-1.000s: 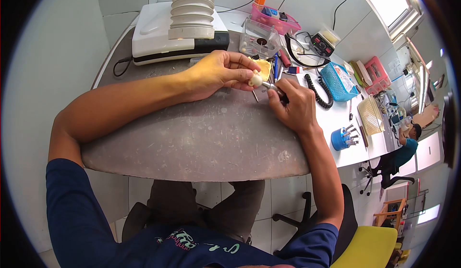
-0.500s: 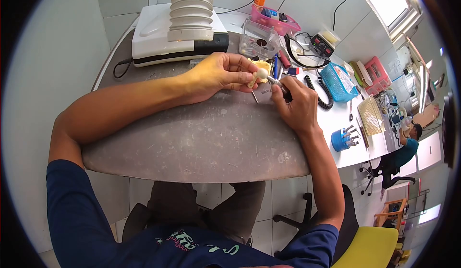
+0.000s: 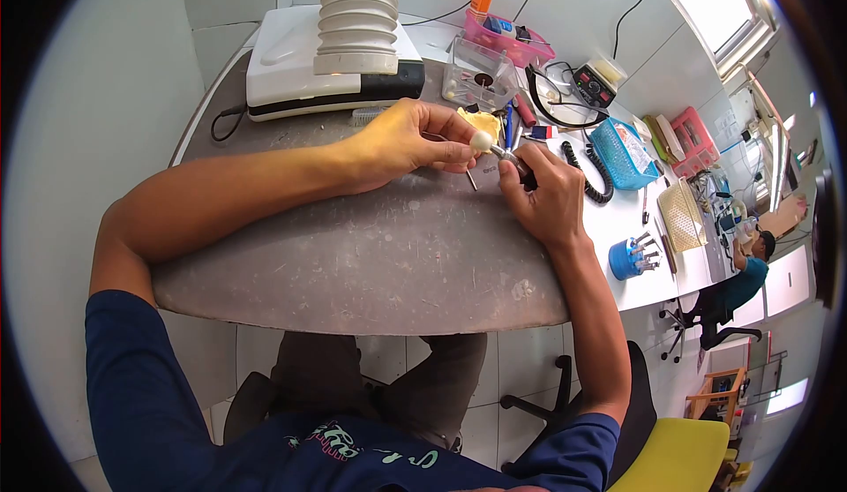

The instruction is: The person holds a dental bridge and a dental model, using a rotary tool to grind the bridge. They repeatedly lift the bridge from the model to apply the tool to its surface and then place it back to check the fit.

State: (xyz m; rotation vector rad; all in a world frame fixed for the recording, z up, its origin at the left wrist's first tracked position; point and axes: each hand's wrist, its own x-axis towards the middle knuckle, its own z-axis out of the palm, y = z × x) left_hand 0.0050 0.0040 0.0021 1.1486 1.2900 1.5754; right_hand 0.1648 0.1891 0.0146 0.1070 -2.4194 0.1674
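My right hand [image 3: 545, 183] grips a metal rotary handpiece [image 3: 510, 160] like a pen. A rounded white tip [image 3: 482, 139] at its end points left toward my other hand. My left hand [image 3: 425, 143] is closed in a pinch beside this tip. The small cream-coloured piece seen in its fingers earlier is now hidden behind them. Just behind the tip lies a pale yellow, irregular object [image 3: 481, 121]. A thin metal rod [image 3: 472, 180] rests on the grey work surface [image 3: 371, 254] below my fingers.
A white machine with a ribbed hose [image 3: 357, 20] stands at the back left. Behind my hands are a clear plastic box [image 3: 479, 77] and a pink basket [image 3: 520, 48]. To the right are a blue basket [image 3: 625, 152], a coiled cord [image 3: 596, 179] and a blue bur holder [image 3: 625, 260]. Another person [image 3: 750, 271] sits farther right.
My left fingers have turned, and the cream-coloured piece has gone out of sight behind them. More of the white tip and the yellow object's edge shows. My right hand has hardly moved.
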